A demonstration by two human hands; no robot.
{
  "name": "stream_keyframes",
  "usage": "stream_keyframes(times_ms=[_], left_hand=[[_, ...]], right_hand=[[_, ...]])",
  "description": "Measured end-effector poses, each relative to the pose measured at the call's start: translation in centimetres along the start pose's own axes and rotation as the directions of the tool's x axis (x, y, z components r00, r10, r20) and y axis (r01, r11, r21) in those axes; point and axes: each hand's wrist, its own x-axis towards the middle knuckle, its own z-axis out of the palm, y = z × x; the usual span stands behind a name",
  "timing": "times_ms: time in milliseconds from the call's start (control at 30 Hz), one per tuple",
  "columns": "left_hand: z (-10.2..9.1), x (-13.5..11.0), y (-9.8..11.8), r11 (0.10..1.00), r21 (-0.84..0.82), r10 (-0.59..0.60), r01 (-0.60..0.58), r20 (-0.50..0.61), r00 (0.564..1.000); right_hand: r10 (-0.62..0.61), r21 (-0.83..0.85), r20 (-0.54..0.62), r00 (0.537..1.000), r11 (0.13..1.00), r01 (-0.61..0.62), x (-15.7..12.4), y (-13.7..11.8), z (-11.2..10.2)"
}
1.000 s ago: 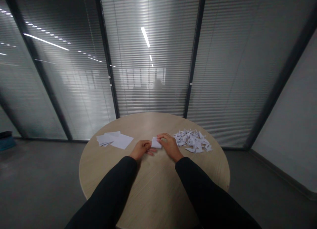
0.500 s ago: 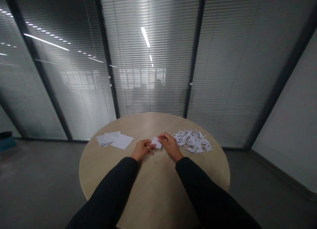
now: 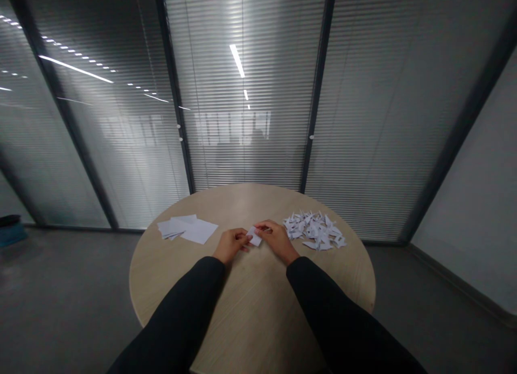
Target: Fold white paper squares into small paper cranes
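Between my hands, over the middle of the table, is a small white piece of folded paper [image 3: 255,239]. My left hand [image 3: 230,244] pinches its left side between thumb and fingers. From the right, my right hand [image 3: 277,238] grips its upper right edge, with the fingertips covering part of it. Loose white paper sheets [image 3: 200,231] lie overlapping to the left of my left hand. A heap of small pointed folded-paper pieces [image 3: 315,229] sits just right of my right hand.
The round wooden table [image 3: 250,199] stands close to a glass partition with blinds [image 3: 250,158]. A white wall [image 3: 472,191] rises at the right. On the floor at far left is a blue bin [image 3: 11,234].
My right hand has shifted slightly left over the folded paper, and its fingers now cover more of the top edge. The paper is turned a little. My left hand has hardly moved.
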Motion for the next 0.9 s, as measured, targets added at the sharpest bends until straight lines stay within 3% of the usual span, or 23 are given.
stream_keyframes(times_ms=[167,900], left_hand=[[0.0,-0.19,0.05,0.992,0.125,0.024,-0.025,0.013,1.0],[0.12,-0.36,0.35,0.98,0.187,0.06,-0.06,0.007,0.998]], right_hand=[[0.001,0.018,0.007,1.0,1.0,-0.001,-0.01,-0.03,0.14],[-0.031,0.043,-0.005,1.0,0.999,0.031,0.1,0.36,0.06]])
